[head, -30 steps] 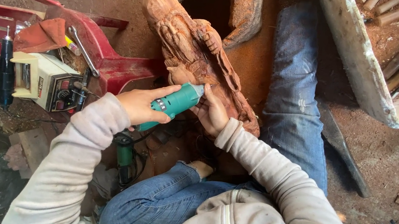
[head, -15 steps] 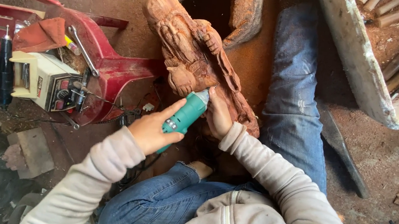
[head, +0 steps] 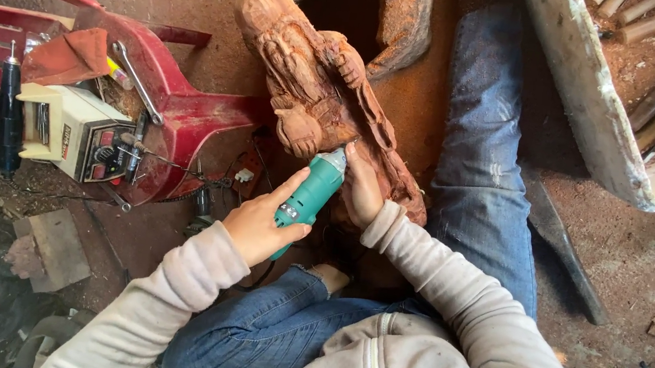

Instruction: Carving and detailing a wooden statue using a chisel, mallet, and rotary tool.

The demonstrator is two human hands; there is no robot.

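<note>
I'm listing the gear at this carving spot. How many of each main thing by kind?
Wooden carved figure: 1
Green rotary tool: 1
Cream control box: 1
Black handpiece: 1
Wrench: 1
Hollow stump: 1
Total: 6

Dirt floor (head: 644, 276) showing reddish dust, daylight falling flat. Red plastic chair (head: 185, 110) lying tipped at left; white wooden box (head: 597, 118) sitting upper right; hollow stump (head: 404, 17) standing at top.
</note>
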